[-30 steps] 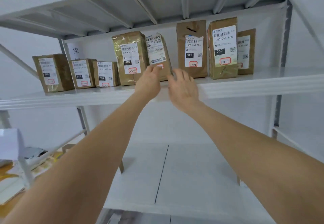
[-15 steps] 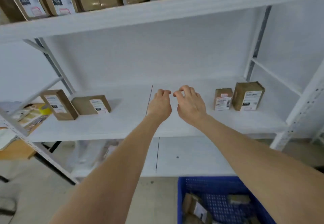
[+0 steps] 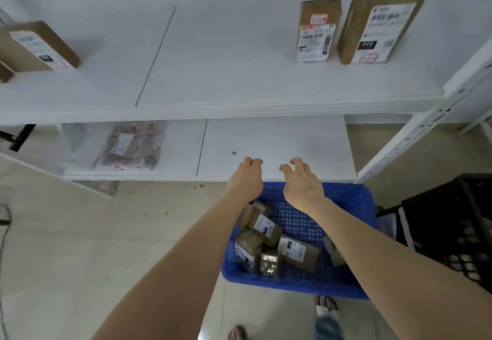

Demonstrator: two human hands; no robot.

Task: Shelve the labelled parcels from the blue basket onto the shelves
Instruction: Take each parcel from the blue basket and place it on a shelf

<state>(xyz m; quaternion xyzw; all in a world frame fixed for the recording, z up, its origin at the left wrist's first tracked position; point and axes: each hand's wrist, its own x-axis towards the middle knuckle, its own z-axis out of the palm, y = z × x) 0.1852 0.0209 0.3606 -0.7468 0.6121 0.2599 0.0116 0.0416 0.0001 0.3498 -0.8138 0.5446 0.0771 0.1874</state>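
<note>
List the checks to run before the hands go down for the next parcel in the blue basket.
1. Left hand free: ok, fingers loosely curled, holding nothing.
2. Right hand free: ok, holding nothing.
3. Brown labelled parcels in the blue plastic basket: ok, several there.
4. Room on the white metal shelf: ok, bare middle stretch.
5. Parcel labels legible: cannot tell, blurred.
</note>
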